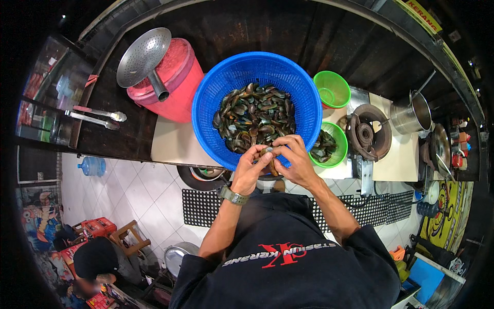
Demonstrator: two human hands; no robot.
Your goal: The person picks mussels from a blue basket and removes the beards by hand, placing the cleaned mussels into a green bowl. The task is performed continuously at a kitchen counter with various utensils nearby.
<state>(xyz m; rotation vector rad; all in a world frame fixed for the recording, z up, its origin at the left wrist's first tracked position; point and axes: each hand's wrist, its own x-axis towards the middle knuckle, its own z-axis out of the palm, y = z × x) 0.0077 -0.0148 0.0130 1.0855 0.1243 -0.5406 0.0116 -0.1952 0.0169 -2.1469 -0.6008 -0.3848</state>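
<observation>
My left hand [249, 168], with a watch on its wrist, and my right hand [299, 162] meet over the near rim of a blue plastic basket [204, 87]. Between the fingertips of both hands is a dark brownish-green mussel [274, 168]; the fingers partly cover it. A heap of mussels [256, 112] fills the bottom of the basket. Close to my right hand, a green plastic basket [339, 162] contains a smaller pile of mussels [324, 146]. Behind it, a second green basket [332, 89] has no mussels visible inside.
A red lidded bucket [181, 92] with a perforated metal ladle [144, 58] on top stands left, past it metal tongs [92, 119]. To the right are a gas burner [368, 131], a steel pot [409, 114] and a wok [440, 148]. A person [100, 258] is low at the left.
</observation>
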